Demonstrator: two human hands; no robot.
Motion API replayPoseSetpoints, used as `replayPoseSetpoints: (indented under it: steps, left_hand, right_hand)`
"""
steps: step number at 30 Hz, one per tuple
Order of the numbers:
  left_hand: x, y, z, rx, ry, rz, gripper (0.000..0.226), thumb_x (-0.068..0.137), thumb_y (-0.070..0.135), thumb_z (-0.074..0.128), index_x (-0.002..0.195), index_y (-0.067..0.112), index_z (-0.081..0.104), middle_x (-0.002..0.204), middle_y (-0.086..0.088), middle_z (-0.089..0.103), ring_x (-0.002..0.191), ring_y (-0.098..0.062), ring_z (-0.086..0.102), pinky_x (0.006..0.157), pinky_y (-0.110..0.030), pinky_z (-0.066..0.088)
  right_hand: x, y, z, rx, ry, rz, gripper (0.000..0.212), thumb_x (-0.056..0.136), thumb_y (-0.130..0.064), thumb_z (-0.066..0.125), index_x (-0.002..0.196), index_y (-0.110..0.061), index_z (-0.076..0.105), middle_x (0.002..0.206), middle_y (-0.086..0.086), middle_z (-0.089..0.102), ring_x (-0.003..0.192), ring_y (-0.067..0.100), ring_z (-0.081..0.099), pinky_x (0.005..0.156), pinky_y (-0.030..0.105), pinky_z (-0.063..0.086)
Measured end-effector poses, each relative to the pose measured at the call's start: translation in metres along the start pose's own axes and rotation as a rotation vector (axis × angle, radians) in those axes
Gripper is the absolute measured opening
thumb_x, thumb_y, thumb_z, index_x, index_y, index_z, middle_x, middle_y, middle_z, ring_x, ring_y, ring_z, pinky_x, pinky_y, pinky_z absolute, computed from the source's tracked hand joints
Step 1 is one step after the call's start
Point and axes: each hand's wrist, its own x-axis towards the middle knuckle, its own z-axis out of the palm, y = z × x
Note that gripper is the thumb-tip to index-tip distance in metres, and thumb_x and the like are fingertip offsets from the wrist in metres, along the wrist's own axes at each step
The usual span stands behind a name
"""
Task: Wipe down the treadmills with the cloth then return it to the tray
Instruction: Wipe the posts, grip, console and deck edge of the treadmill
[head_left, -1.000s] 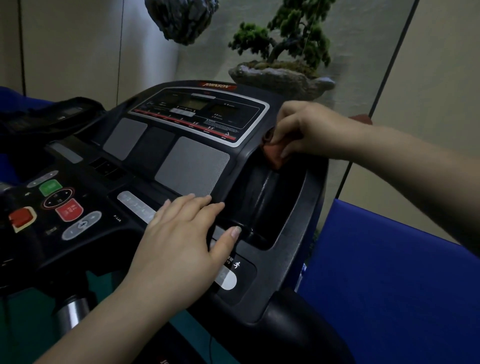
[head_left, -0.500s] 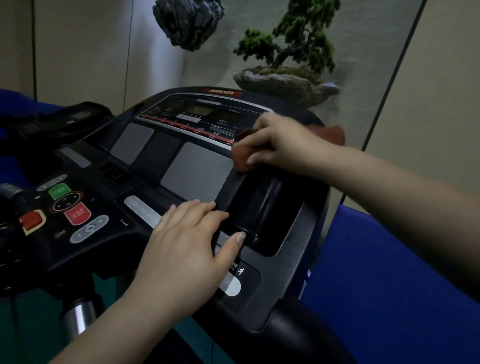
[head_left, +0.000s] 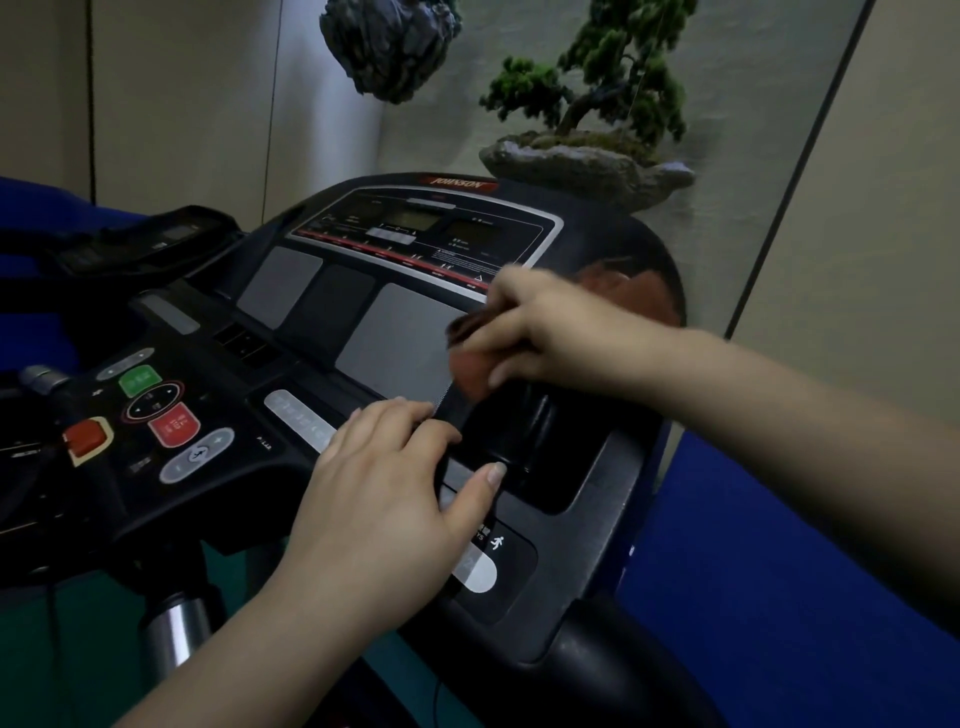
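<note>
A black treadmill console (head_left: 332, 312) fills the middle of the view, with a display panel at its top and grey pads below. My right hand (head_left: 550, 332) presses a reddish-brown cloth (head_left: 470, 371) against the console's right side, at the edge of the right grey pad above the dark cup recess. More of the cloth (head_left: 639, 291) shows behind my wrist. My left hand (head_left: 384, 493) lies flat on the lower console, fingers spread, thumb at the rim of the recess. No tray is visible.
Coloured buttons (head_left: 156, 410) sit on the console's left part. A bonsai in a stone pot (head_left: 587, 166) stands behind the console by the wall. Blue padding (head_left: 779, 597) is on the right. A second machine's console (head_left: 140, 239) lies at the far left.
My right hand has slid the cloth down and to the left, from the console's upper right corner to the edge of the grey pad. My left hand has stayed flat in place.
</note>
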Motion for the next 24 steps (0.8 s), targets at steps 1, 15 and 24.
replayPoseSetpoints:
  steps: [1,15,24]
  left_hand:
    - [0.000,0.000,0.000,0.004,-0.004,0.001,0.058,0.083,0.067,0.028,0.106,0.029,0.064,0.122,0.013,0.054,0.123,-0.009,0.041,0.105,-0.032,0.029]
    - [-0.001,0.000,0.000,0.019,-0.024,0.002,0.063,0.081,0.069,0.023,0.111,0.031,0.062,0.129,0.013,0.049,0.127,-0.007,0.036,0.104,-0.027,0.023]
    - [0.000,0.001,-0.001,0.023,-0.021,0.001,0.062,0.081,0.068,0.024,0.108,0.029,0.064,0.126,0.011,0.052,0.125,-0.010,0.040,0.105,-0.032,0.028]
  right_hand:
    - [-0.001,-0.005,0.004,0.015,-0.044,-0.014,0.041,0.073,-0.035,0.071,0.111,-0.020,0.072,0.102,0.016,0.054,0.094,0.024,0.049,0.082,0.027,0.039]
    - [-0.036,0.029,-0.042,-0.129,-0.109,0.184,0.036,0.074,-0.025,0.078,0.109,-0.025,0.072,0.106,0.005,0.052,0.097,0.019,0.044,0.080,0.021,0.029]
    - [-0.032,0.033,-0.052,-0.137,-0.154,0.237,0.037,0.075,-0.026,0.077,0.112,-0.025,0.070,0.106,0.003,0.046,0.103,0.022,0.045,0.078,0.018,0.026]
